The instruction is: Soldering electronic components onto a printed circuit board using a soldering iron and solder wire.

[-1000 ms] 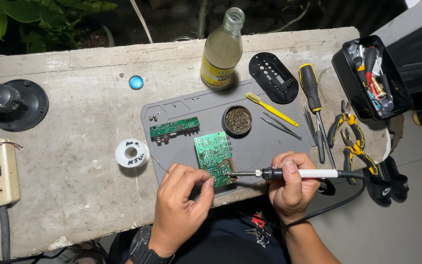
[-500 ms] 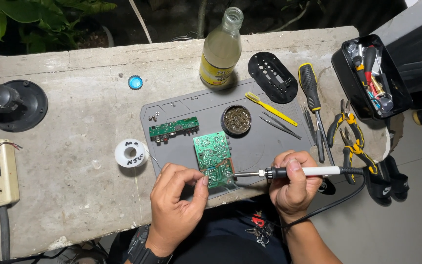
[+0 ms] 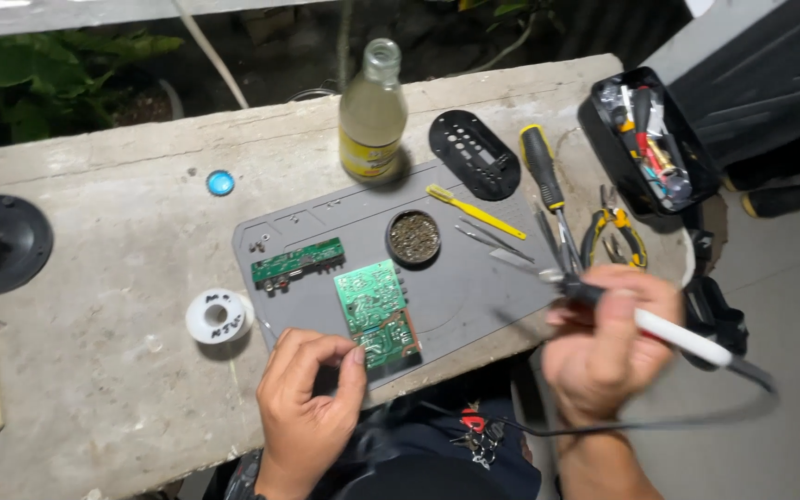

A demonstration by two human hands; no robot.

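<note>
Your left hand (image 3: 312, 407) rests at the near edge of the rough grey concrete bench (image 3: 104, 268), its fingers curled in a pinching grip at the near corner of the square green printed circuit board (image 3: 377, 313). That board lies flat on the grey rubber work mat (image 3: 456, 296), at the mat's near side.

Your right hand (image 3: 604, 343) is lifted off to the right of the mat, clenched around the white-handled soldering iron (image 3: 659, 329). The iron is blurred, its dark tip end pointing left and well apart from the board, and its black cable (image 3: 659, 424) loops beneath your wrist.

A narrow green circuit strip (image 3: 296, 262) lies on the mat just left of the square board. Behind the board sits a small round black tin (image 3: 413, 237) filled with brassy wire wool. To its right lie a yellow plastic pry tool (image 3: 474, 211) and metal tweezers (image 3: 493, 241).

An open black plastic box (image 3: 599, 130) at the far right corner of the bench holds a jumble of small tools and parts, too cluttered to tell apart. A clear glass bottle (image 3: 372, 116) stands upright behind the mat, holding pale yellowish liquid. A white spool of solder wire (image 3: 218, 316) lies on the bench left of the mat.
</note>
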